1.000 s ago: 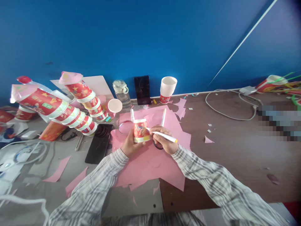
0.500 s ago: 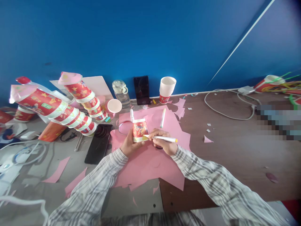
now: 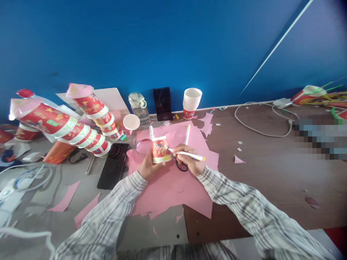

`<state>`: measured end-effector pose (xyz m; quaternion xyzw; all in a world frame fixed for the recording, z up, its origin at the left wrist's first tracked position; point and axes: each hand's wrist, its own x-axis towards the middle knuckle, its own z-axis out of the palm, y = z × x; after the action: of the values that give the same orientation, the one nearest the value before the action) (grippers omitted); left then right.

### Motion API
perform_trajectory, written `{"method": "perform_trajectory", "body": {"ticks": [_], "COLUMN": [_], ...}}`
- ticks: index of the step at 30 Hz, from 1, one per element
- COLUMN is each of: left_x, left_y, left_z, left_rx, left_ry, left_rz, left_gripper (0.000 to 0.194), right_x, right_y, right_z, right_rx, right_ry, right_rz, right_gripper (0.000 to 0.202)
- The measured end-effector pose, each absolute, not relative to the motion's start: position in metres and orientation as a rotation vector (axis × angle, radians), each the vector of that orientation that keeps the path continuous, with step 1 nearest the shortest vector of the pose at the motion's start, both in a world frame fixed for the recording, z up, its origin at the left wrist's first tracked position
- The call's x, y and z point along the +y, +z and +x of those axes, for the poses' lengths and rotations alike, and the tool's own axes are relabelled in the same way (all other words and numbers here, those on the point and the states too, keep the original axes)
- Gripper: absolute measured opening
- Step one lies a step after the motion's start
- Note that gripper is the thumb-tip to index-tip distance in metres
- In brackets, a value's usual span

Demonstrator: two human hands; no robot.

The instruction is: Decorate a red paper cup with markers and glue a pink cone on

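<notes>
The person's left hand (image 3: 148,167) is holding a red printed paper cup with a yellow band (image 3: 161,148), its grip curling around the cup's left side and lower edge. The cup is standing upside down in that hand, wide rim downward, above a large sheet of pink paper (image 3: 173,191) that is covering the middle of the bench (image 3: 265,180). The right hand (image 3: 190,162) is pinching a slim white marker with a yellow end (image 3: 192,155), its grip narrowing around the barrel; the tip is pointing at the cup's right side, though whether it is touching cannot be told. A dark loop (image 3: 182,167) is showing beneath the right hand. Behind the cup, a second white marker (image 3: 151,132) is lying, and a nested stack of white-and-red paper cups (image 3: 192,104) is standing near the blue wall (image 3: 173,47).
</notes>
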<state>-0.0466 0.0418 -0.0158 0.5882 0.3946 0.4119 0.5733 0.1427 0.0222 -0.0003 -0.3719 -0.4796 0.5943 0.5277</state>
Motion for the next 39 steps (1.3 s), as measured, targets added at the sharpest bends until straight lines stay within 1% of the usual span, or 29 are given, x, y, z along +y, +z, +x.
{"method": "perform_trajectory", "body": {"ticks": [8, 12, 17, 22, 29, 35, 39], "left_x": [0.0413, 0.0415, 0.0414, 0.0414, 0.0409, 0.0407, 0.0406], "left_y": [-0.0132, -0.0134, -0.0118, -0.0120, -0.0108, -0.0101, -0.0117], "left_z": [-0.0456, -0.0459, -0.0448, -0.0454, -0.0449, -0.0448, -0.0452], "left_rx": [0.896, 0.912, 0.899, 0.933, 0.925, 0.919, 0.934], "left_ry": [0.991, 0.984, 0.982, 0.975, 0.977, 0.965, 0.969], "left_rz": [1.355, 1.370, 1.357, 1.364, 1.359, 1.366, 1.365], "left_gripper": [0.067, 0.065, 0.069, 0.068, 0.070, 0.070, 0.070], "right_x": [0.0238, 0.0233, 0.0244, 0.0235, 0.0215, 0.0216, 0.0198], "right_y": [-0.0012, -0.0005, -0.0016, -0.0017, 0.0002, 0.0000, -0.0007], "right_z": [0.1451, 0.1450, 0.1458, 0.1443, 0.1433, 0.1426, 0.1416], "right_rx": [-1.111, -1.087, -1.056, -1.012, -1.027, -0.992, -1.049], "right_ry": [1.414, 1.535, 1.471, 1.582, 1.592, 1.511, 1.551], "right_rz": [-0.915, -0.872, -0.921, -0.841, -0.839, -0.889, -0.878], "right_gripper": [0.019, 0.019, 0.018, 0.018, 0.017, 0.018, 0.018]}}
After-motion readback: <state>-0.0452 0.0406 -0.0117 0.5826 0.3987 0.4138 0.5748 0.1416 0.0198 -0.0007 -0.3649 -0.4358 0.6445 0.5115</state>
